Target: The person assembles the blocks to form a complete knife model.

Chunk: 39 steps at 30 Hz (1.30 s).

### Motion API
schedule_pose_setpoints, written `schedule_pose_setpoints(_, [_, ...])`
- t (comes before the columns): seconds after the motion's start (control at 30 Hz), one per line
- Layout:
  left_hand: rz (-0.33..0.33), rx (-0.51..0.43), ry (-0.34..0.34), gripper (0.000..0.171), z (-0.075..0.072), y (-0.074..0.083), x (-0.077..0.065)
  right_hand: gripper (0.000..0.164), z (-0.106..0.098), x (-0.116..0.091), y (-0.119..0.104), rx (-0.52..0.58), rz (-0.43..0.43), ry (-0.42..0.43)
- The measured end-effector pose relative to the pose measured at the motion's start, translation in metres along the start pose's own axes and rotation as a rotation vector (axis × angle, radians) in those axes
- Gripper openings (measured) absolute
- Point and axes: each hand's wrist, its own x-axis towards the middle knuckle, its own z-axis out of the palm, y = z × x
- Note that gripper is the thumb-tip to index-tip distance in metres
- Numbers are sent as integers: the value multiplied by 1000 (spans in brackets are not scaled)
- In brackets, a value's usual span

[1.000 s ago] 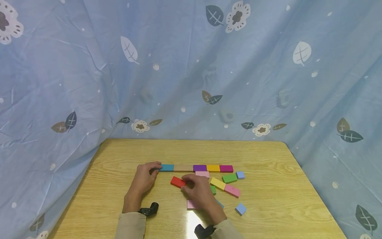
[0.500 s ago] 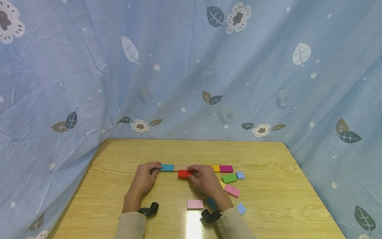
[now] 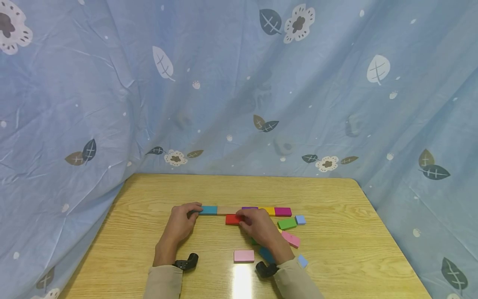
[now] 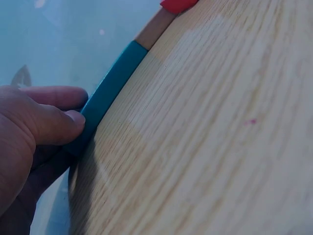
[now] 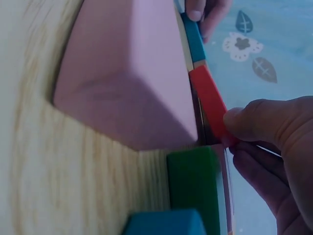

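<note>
My left hand [image 3: 181, 225] pinches the left end of a teal-blue block [image 3: 208, 210], thumb on the near side in the left wrist view. That block begins a straight row. To its right come a plain wood block [image 3: 229, 210], a purple block [image 3: 249, 208], a yellow-orange block [image 3: 267, 211] and a magenta block [image 3: 283, 211]. Between thumb and fingers of my right hand [image 3: 261, 228] is the right end of a red block [image 3: 232, 220]. It lies parallel to the row, just in front of the wood block. Whether it touches the table cannot be seen.
Loose blocks lie on the near side of the row: a pale pink block [image 3: 244, 256], a green block [image 3: 286, 223], a small light-blue block [image 3: 300, 220], a pink block [image 3: 291, 238]. My right forearm partly covers a blue block [image 3: 266, 255] and another light-blue block [image 3: 303, 261].
My right hand has carried the red block away from me and to the right, turning it from slanted to parallel with the row. My left hand stays at the blue block.
</note>
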Motion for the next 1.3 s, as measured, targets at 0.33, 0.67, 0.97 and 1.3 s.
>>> schedule_pose_setpoints(0.33, [16, 4, 4, 25, -1, -1, 1, 23, 0, 3, 3, 22, -43, 18])
schedule_pose_setpoints(0.67, [34, -7, 20, 25, -2, 1, 0, 23, 5, 5, 3, -16, -48, 2])
schedule_pose_setpoints(0.97, [28, -3, 13, 24, -3, 2, 0, 23, 4, 6, 2, -22, -47, 15])
schedule_pose_setpoints(1.3, [35, 1, 28, 24, -2, 2, -1, 22, 4, 5, 2, -19, -40, 23])
